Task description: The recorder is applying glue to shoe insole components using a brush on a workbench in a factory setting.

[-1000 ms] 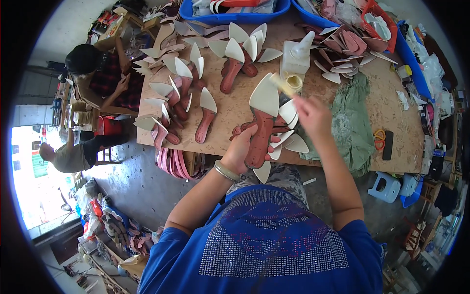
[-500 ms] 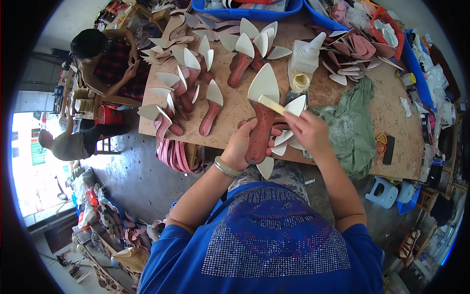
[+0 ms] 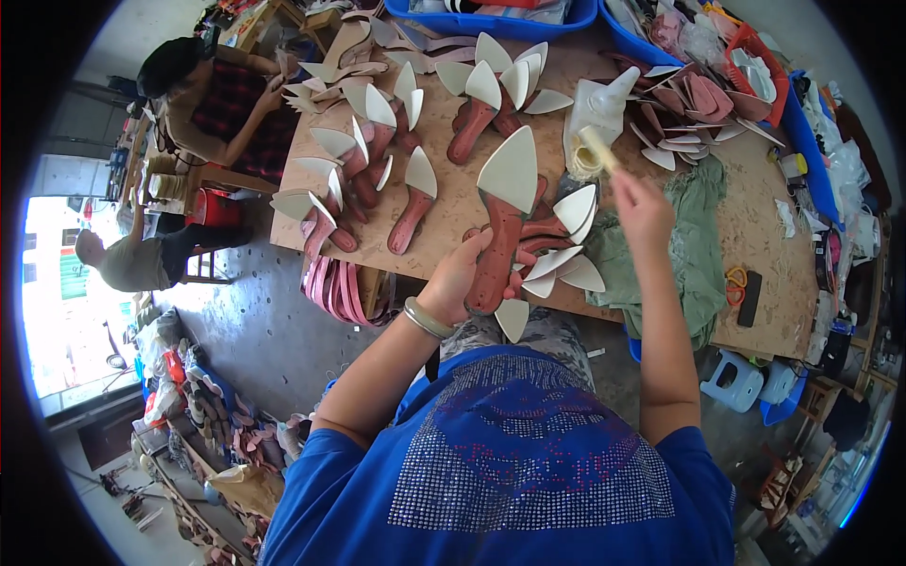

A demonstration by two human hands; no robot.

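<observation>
Wooden worktop (image 3: 453, 203) carries rows of pink soles (image 3: 412, 212) toward its left edge. Green cloth (image 3: 694, 241) lies at the near edge. Blue bins (image 3: 500, 21) line the far edge. A seated person (image 3: 222, 104) works at the far left corner.

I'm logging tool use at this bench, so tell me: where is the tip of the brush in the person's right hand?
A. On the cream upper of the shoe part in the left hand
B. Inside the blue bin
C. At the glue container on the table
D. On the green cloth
C: the right hand holds the brush with its tip at the glue container, apart from the shoe part in the left hand.
</observation>
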